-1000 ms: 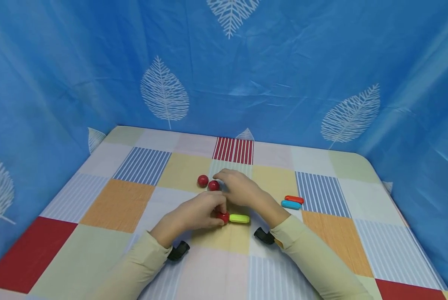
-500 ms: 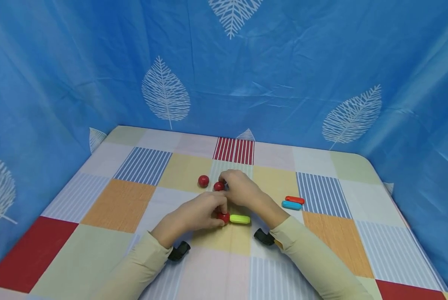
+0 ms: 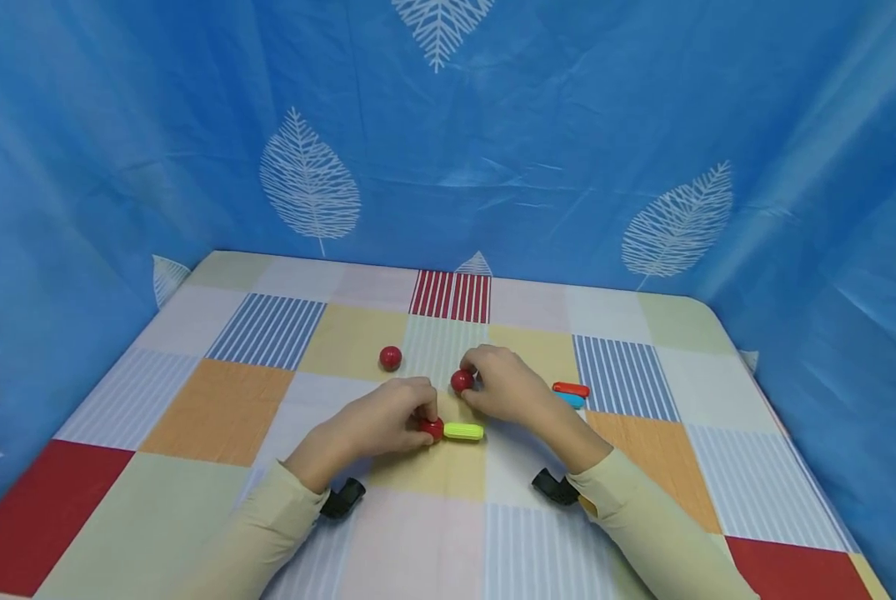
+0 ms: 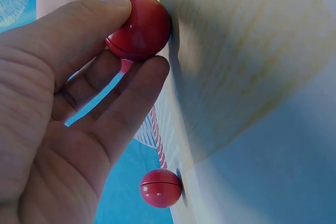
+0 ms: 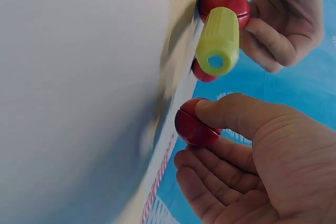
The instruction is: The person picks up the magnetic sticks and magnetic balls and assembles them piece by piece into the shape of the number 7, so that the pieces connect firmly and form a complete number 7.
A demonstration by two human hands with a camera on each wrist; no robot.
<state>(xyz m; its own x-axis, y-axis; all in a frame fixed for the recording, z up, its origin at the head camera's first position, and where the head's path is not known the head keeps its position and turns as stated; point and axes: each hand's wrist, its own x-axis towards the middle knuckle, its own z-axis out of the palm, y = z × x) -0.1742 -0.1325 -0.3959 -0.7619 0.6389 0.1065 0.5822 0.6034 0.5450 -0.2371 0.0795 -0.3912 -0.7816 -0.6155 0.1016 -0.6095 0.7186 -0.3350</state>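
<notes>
Your left hand (image 3: 387, 417) reaches in from the near left, thumb and fingertips pinching a glossy red ball (image 3: 432, 429) low over the patchwork-print cloth (image 3: 432, 542). Touching that ball's right side is a ribbed yellow-green cylinder (image 3: 463, 432), and the right wrist view shows a round hole in its end. Your right hand (image 3: 508, 385), a little farther off and to the right, angles inward and grips a second red ball (image 3: 462, 381) between thumb and fingers; a seam runs around its smooth shell. On the far left lies a third red ball (image 3: 391, 358). Beyond your right wrist sit a red piece (image 3: 571, 389) and a blue piece (image 3: 570, 400), side by side.
</notes>
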